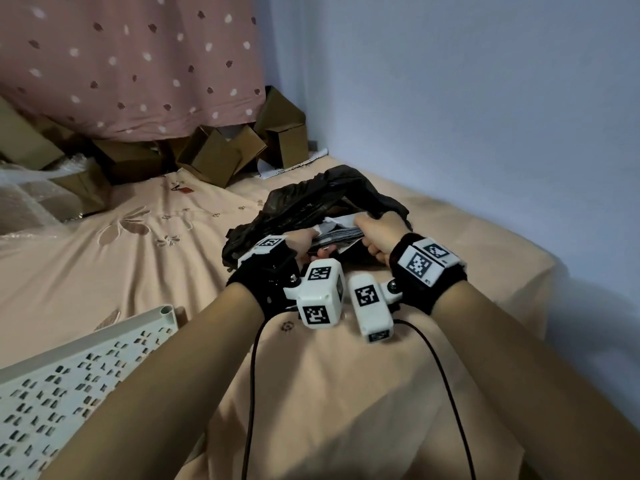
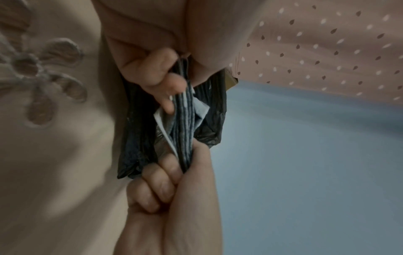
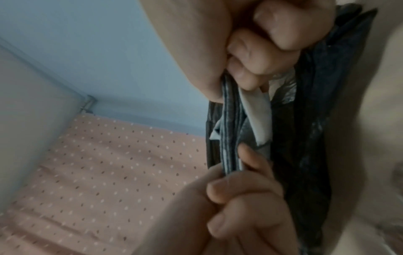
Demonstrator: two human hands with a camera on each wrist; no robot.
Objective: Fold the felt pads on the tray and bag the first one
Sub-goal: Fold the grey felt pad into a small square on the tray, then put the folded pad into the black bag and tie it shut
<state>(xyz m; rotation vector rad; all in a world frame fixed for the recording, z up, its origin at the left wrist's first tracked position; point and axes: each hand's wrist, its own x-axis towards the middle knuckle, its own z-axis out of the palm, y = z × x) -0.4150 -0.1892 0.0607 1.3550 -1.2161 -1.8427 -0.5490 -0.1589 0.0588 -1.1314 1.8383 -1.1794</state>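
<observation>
Both hands, left hand (image 1: 300,241) and right hand (image 1: 379,233), grip the folded felt pad (image 1: 341,233) with curled fingers (image 2: 161,179) at the black bag (image 1: 311,199) mouth on the bed (image 1: 467,237), wall (image 1: 485,116) close at right, tray (image 1: 69,375) at left.

Thin, crinkled, glossy black plastic bag (image 1: 311,199); soft, matt grey folded felt pad (image 1: 341,233); smooth beige embroidered cloth bedsheet (image 1: 138,258); perforated white plastic tray (image 1: 69,375).

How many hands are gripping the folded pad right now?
2. The left hand grips the left end of the grey folded felt pad, the right hand its right end, at the mouth of the crumpled black plastic bag.
</observation>
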